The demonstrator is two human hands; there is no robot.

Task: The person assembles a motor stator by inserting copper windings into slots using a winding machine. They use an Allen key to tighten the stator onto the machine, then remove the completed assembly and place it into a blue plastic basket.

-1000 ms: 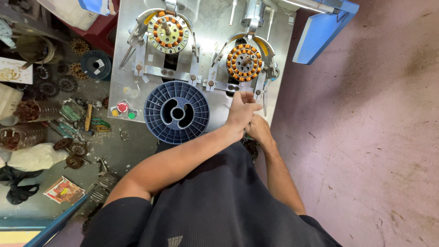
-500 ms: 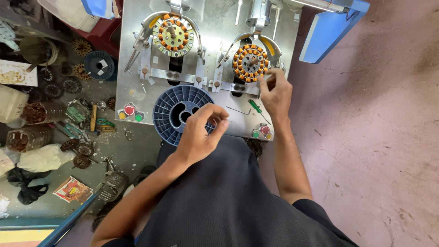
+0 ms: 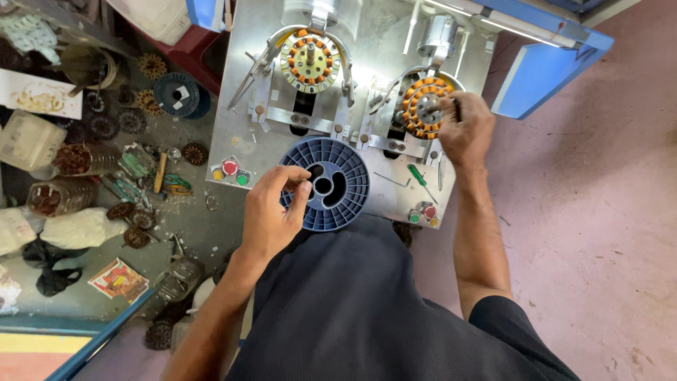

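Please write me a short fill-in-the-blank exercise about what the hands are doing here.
The left hand rests on the ____ plastic spool.
The right hand touches the wound stator on the ____ side of the metal plate.
A small ____-handled screwdriver lies on the plate.

Missing words: blue; right; green

The left hand [image 3: 271,212] reaches forward from a bent, bare forearm, its fingers [image 3: 300,194] curled loosely together, while the right hand [image 3: 467,130] stretches farther ahead on a straighter arm, its fingers closed in a fist.
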